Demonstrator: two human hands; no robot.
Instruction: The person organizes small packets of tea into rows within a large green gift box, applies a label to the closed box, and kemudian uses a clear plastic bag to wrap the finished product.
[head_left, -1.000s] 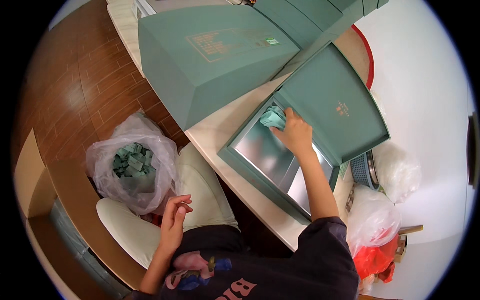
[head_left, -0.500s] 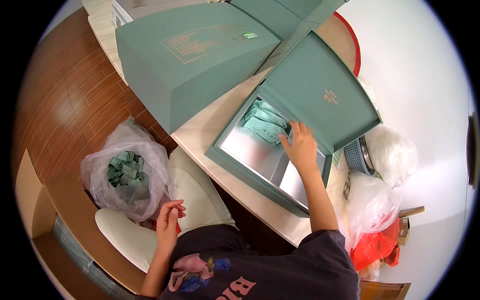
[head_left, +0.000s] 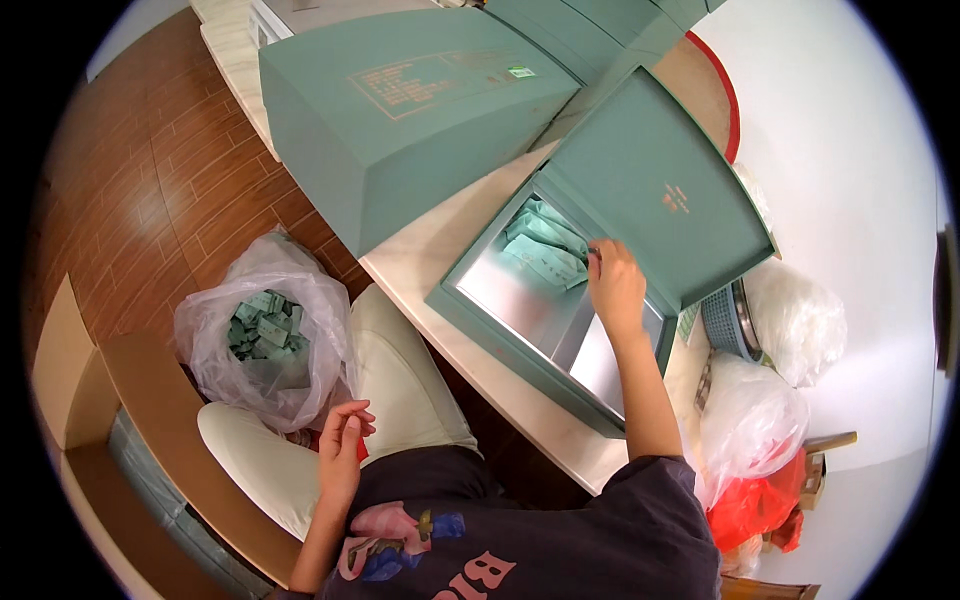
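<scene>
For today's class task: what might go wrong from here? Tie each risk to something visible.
1. The translucent plastic bag stands open-mouthed by the pale-trousered legs; a shifted leg might tip it, scattering the small green pieces inside.
2. The right hand is close beside thin pale-green packets in the open, silver-lined green box; a careless movement could perhaps crease or dislodge them.

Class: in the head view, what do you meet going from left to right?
Small green packets in the plastic bag, left hand, larger green packets in the open box, right hand, blue basket.
</scene>
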